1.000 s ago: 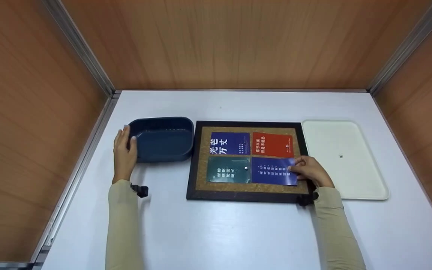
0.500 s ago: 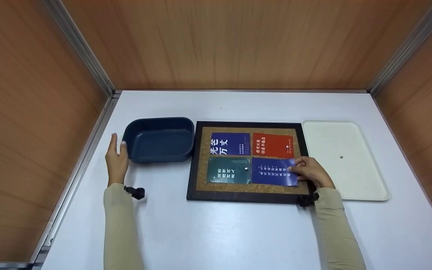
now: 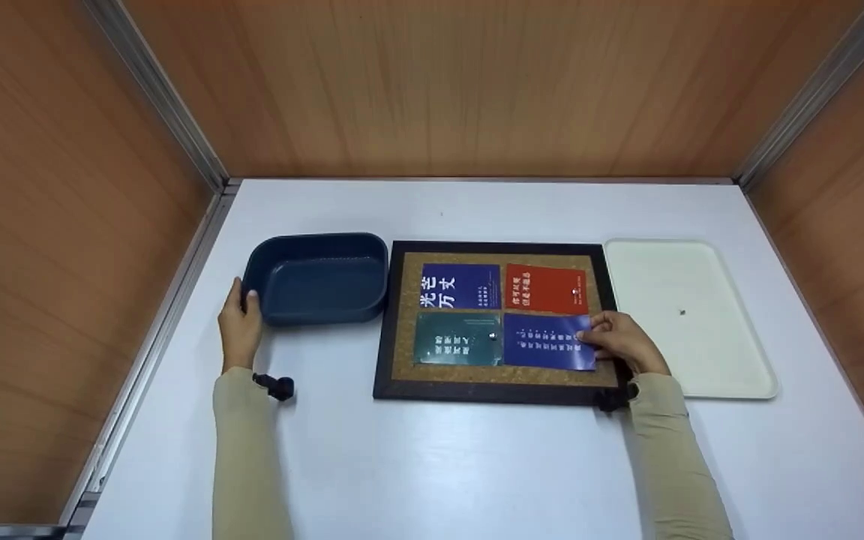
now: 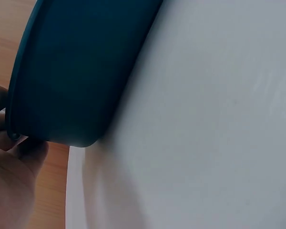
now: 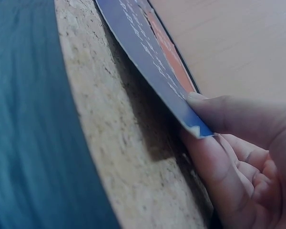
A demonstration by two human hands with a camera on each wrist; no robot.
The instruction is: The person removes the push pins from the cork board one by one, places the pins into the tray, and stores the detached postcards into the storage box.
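Note:
My right hand pinches the right edge of a blue card with white lettering. In the right wrist view the card's free corner bends up off the cork, thumb on top and fingers beneath. The card lies on a dark-framed corkboard, beside a teal card, a purple card and a red card. At the left, my left hand is against the front left corner of a navy tub, fingers loosely extended. The left wrist view shows fingertips right at the tub's rim.
A cream tray adjoins the board on the right, with a tiny metallic piece on it. Small shiny pins show on the red and teal cards. Wooden panels enclose the white table at the back and sides.
My left hand moves back from the tub's rim toward the lower left, then returns slightly to its corner. The right hand stays on the blue card.

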